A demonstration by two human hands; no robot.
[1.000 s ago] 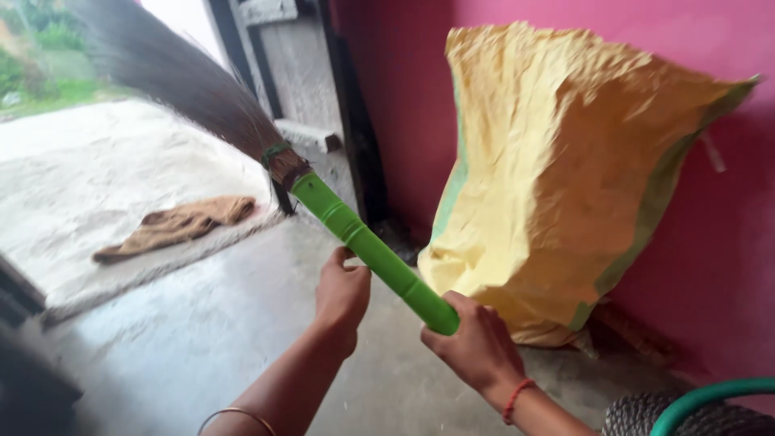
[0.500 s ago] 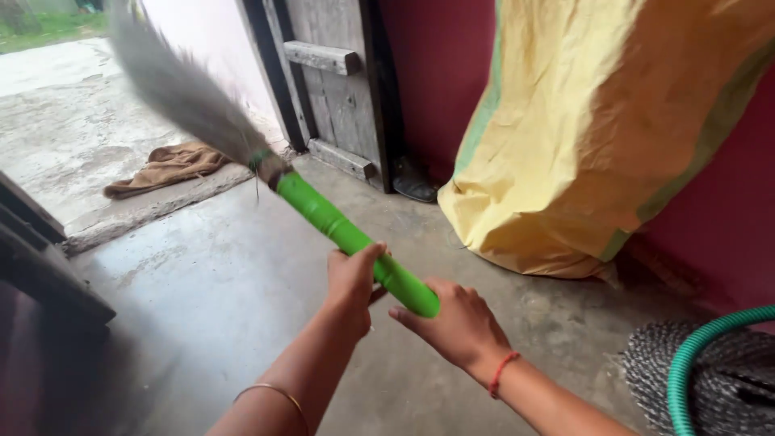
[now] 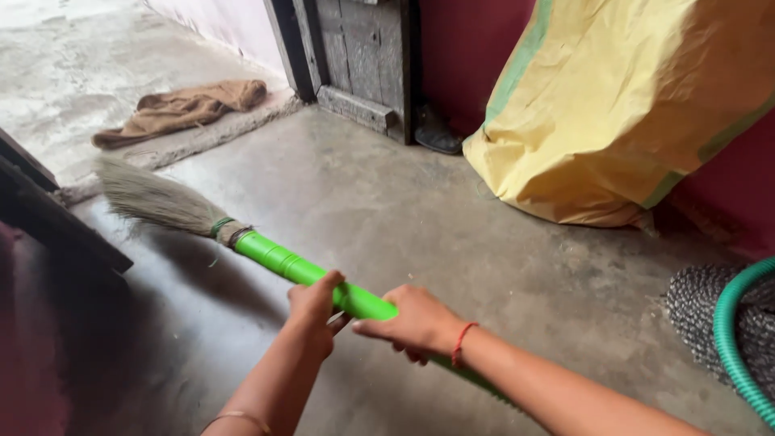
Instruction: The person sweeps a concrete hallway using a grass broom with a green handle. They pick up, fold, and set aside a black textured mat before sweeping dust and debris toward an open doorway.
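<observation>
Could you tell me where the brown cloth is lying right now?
The brown cloth lies upper left in the head view, on the doorstep beside the wooden door.

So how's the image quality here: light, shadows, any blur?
Head view: daylight floods in from the doorway at upper left, washing out the ground outside; the broom throws a soft shadow on the floor; bristles slightly blurred, hands fairly sharp; lower left corner dark.

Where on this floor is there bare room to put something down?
Bare concrete lies between the broom, the wooden door and the yellow sack. Crowded: the right edge, with the green hose on a grey mat, and the doorstep with the brown cloth.
</observation>
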